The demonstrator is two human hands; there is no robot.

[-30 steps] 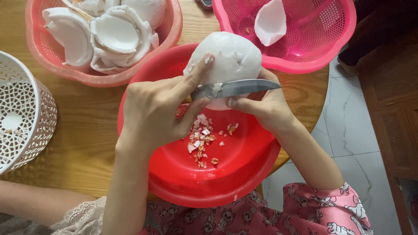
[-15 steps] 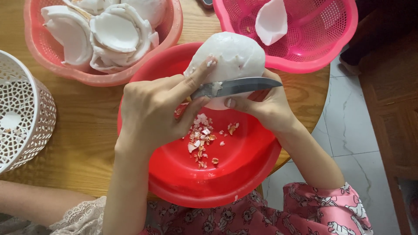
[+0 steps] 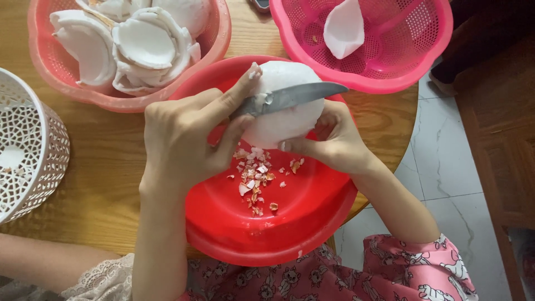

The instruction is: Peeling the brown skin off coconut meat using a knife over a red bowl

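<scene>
My left hand [image 3: 184,139] grips a steel knife [image 3: 301,95], thumb pressed on top of a white peeled coconut piece [image 3: 284,125]. The blade lies flat across the piece, tip pointing right. My right hand [image 3: 334,139] cups the coconut piece from below and from the right. Both hands hover over a red plastic bowl [image 3: 290,223] with small brown and white shavings [image 3: 256,178] in its middle.
A pale red basket [image 3: 50,78] at the back left holds several white coconut pieces. A pink mesh basket [image 3: 401,72] at the back right holds one piece [image 3: 343,28]. A white lattice basket [image 3: 39,161] stands left on the wooden table [image 3: 100,184]. Tiled floor [image 3: 446,161] lies right.
The knife blade has slid a little up and left across the coconut piece, and my left thumb has climbed higher on it. The bowl and baskets have stayed put.
</scene>
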